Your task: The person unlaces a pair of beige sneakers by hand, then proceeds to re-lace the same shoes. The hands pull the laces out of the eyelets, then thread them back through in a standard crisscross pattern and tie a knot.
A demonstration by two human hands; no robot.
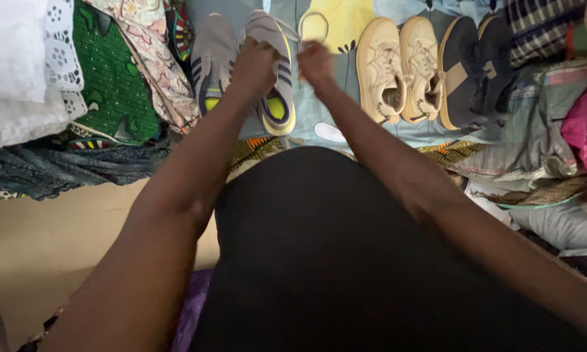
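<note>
Black clothing (346, 261) fills the foreground; both arms reach toward twelve o'clock. Left hand (254, 65) grips the grey-and-yellow sneaker (272, 78), right hand (315, 63) pinches its white lace (312, 23) (looped upward). Its twin (213, 62) lies at eleven, beige sneakers (401, 68) at one, cramped between fabric piles; bare tan floor (45, 241) opens at eight.

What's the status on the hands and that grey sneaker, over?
Left hand grip closed on grey-and-yellow mesh sneaker. Right hand pinching its pale lace loop. Second grey sneaker alongside; nothing blocking.
</note>
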